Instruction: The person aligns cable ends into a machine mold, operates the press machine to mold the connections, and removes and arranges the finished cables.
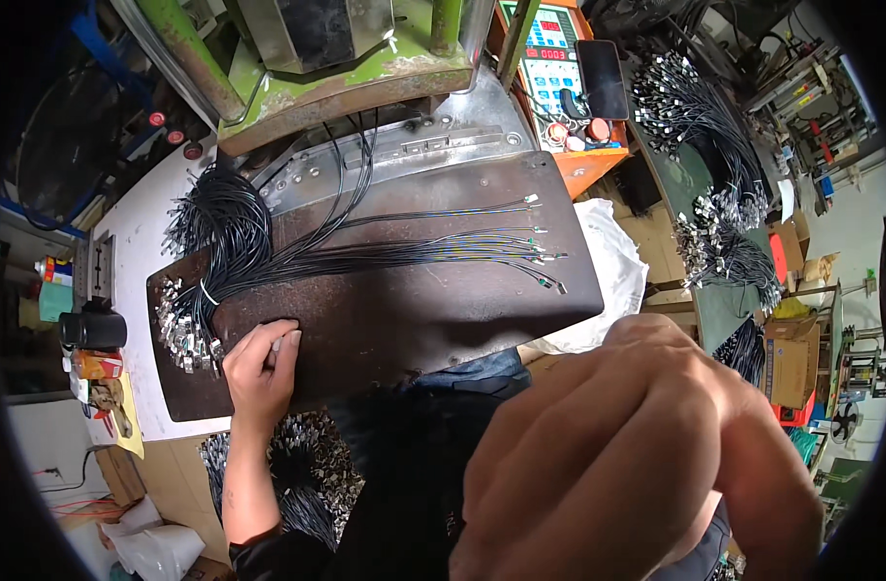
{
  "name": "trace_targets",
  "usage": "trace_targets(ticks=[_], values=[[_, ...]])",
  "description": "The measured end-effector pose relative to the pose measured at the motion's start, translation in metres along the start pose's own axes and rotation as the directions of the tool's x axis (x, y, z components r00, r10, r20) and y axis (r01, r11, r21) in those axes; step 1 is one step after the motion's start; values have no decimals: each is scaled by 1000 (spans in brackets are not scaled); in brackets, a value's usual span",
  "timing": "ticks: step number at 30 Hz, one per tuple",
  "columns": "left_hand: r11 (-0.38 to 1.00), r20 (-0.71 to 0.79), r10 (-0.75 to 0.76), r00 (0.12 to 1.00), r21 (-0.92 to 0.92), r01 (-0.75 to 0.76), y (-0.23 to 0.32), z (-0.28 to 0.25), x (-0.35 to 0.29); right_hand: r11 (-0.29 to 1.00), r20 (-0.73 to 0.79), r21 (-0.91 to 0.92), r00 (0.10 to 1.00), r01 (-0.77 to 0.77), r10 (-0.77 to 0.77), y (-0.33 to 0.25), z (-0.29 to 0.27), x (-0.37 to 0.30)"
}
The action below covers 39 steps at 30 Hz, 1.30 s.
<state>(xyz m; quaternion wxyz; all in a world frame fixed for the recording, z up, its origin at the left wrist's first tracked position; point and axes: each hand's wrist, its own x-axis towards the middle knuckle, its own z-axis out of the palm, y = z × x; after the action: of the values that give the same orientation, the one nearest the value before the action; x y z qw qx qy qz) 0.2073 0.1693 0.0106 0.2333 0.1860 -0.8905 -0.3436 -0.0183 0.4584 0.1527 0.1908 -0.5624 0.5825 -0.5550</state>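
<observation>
Your right hand (607, 445) looms closest to the camera, its fingers curled under; the palm side is hidden, so I cannot tell whether they are clamped on anything. Beyond it, your dark brown plate (385, 334) spans the bench, with the green press (344, 95) at its far side. Your black cables (356, 259) lie across the plate, looped at the left and fanning rightward into loose ends. The orange control box (593, 162) stands right of the press, a phone (603, 82) on it. Your left hand (257, 373) is over the plate's near left part, just beside the silver connectors (187, 341), thumb and fingers bent close together; whether they pinch something, I cannot tell. A white tie (208, 292) binds the cables near those connectors.
</observation>
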Motion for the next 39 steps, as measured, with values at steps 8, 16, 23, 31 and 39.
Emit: trace_targets(ticks=[8,16,23,31,39], values=[[986,3,164,986,16,-164,22,28,39,998,18,-32,998,53,-52,10,-82,-61],[941,68,338,939,-18,-338,44,80,83,988,5,-108,994,107,-107,27,-93,-55],[890,209,446,870,-4,-456,43,102,107,972,47,-150,983,182,-177,59,-79,-27],[763,261,520,814,286,-579,35,87,113,692,-92,-715,995,-101,49,168,-3,61],[816,483,282,829,334,-472,36,76,123,787,13,-549,938,-282,345,159,9,61]])
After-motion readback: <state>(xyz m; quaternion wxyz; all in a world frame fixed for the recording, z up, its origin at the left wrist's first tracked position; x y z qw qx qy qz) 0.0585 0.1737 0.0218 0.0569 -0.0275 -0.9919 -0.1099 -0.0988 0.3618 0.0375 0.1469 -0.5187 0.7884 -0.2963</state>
